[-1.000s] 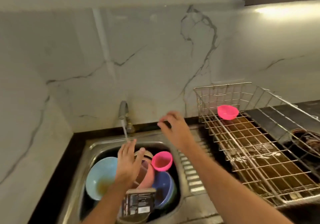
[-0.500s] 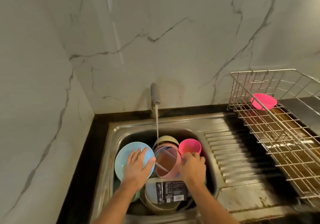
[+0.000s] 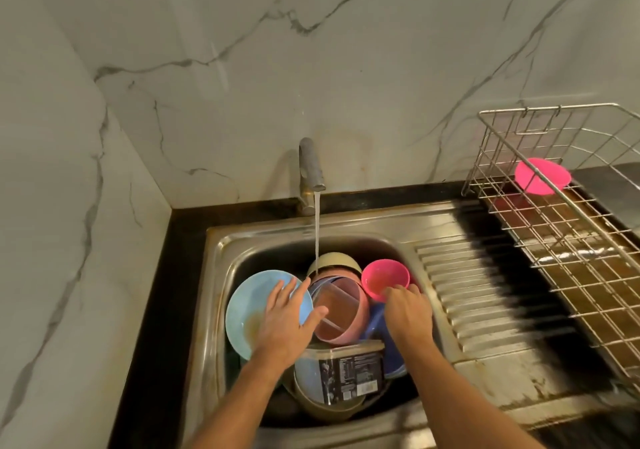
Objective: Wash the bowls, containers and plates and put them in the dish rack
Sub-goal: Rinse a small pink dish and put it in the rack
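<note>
The sink [image 3: 212, 310] holds a pile of dirty dishes under running water. My left hand [image 3: 287, 320] lies with straight, spread fingers over a light blue plate [image 3: 247, 310], its thumb at the rim of a pink divided bowl [image 3: 341, 313]. My right hand [image 3: 408, 313] curls its fingers on the near rim of a small pink bowl [image 3: 384, 277]. A beige bowl [image 3: 332, 260] sits behind them and a blue bowl [image 3: 377, 320] lies partly under my right hand. A clear container with a dark label [image 3: 346, 374] stands nearest me. The wire dish rack [image 3: 554, 226] at right holds another pink bowl [image 3: 542, 180].
The tap [image 3: 311, 168] runs a thin stream into the dishes. A ribbed steel drainboard [image 3: 485, 292] lies between the sink and the rack. Marble walls close the corner at left and behind, with a black counter edge [image 3: 152, 310] along the sink.
My right hand came back from the rack side down into the sink to the small pink bowl. My left hand stayed over the blue plate. The view tilted down and closer.
</note>
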